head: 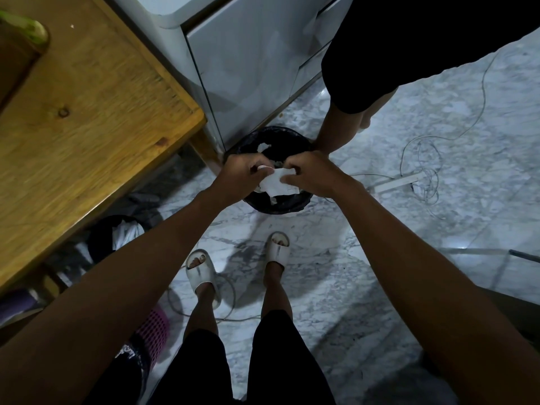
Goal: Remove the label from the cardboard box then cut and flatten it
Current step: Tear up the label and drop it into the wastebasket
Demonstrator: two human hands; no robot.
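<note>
White label point(276, 182) pinched in both my hands, left point(242, 178) and right point(311, 173), over the bin point(277, 204); I should tear small, dropping scraps straight inside.

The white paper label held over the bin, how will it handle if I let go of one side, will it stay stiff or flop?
The white label looks thin and already creased between the left hand and the right hand, so it would probably droop. Its ragged edges suggest it tears easily. It is likely very light, so dropped it may flutter rather than fall straight into the black bin.
</note>
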